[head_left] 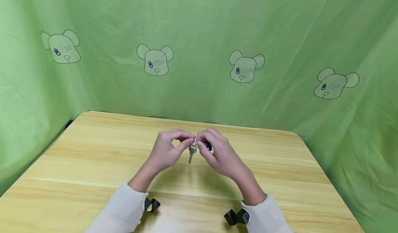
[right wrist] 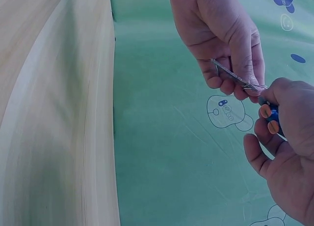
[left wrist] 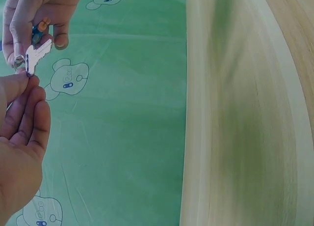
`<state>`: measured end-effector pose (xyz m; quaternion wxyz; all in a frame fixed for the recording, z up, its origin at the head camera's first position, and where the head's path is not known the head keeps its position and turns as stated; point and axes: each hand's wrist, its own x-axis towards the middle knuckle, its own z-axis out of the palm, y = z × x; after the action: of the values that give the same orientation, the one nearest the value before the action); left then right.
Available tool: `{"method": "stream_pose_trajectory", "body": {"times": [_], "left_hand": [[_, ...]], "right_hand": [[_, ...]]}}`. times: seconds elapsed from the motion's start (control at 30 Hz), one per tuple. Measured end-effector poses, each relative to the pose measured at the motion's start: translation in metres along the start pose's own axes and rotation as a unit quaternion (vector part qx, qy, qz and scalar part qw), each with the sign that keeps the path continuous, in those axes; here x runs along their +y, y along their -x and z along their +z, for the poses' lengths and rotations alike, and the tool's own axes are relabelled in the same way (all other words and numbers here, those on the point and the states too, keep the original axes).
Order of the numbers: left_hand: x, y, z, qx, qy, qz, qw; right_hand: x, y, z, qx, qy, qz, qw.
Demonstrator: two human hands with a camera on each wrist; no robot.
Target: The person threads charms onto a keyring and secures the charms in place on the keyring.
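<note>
In the head view, my left hand [head_left: 168, 148] and right hand [head_left: 220, 152] meet fingertip to fingertip above the table. A silver key [head_left: 192, 153] hangs blade down between them on a small metal ring [left wrist: 18, 62]. My left thumb and forefinger pinch the ring close to the key's head. A small blue charm with round orange parts [right wrist: 272, 119] is pinched by my right thumb and fingers, right beside the ring. Fingertips partly cover both ring and charm, so how they join is hidden.
Beneath the hands lies a light wooden table [head_left: 93, 164] with rounded far corners. A green curtain [head_left: 199, 19] printed with bear heads hangs behind it and along both sides. Black wrist cameras [head_left: 236, 217] sit at the sleeve cuffs.
</note>
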<state>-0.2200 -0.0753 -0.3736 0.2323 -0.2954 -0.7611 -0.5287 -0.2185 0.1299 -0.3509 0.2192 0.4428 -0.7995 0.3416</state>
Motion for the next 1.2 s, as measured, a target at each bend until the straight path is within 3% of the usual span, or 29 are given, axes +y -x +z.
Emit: {"method": "stream_pose_trajectory", "body": {"times": [0.2,0.53,0.9,1.2], "left_hand": [[0.0000,-0.0001,-0.0004,0.001,-0.001,-0.003,1.0000],[0.0005,0.0004,-0.0026,-0.027,0.030,-0.033,0.9986],[-0.0033,-0.0009,-0.0004,-0.005,-0.011,0.003,0.9999],[-0.0039,0.0004,0.0018,-0.009,-0.005,-0.005,0.9999]], "right_hand": [[-0.0008,-0.0005,-0.0005,-0.015,-0.005,0.007,1.000],[0.0003,0.0007,-0.0006,-0.006,0.002,0.014,1.000],[0.0022,0.0005,-0.0029,-0.016,0.012,0.017,1.000],[0.0040,0.0009,-0.0038,-0.034,0.009,0.030,0.999]]}}
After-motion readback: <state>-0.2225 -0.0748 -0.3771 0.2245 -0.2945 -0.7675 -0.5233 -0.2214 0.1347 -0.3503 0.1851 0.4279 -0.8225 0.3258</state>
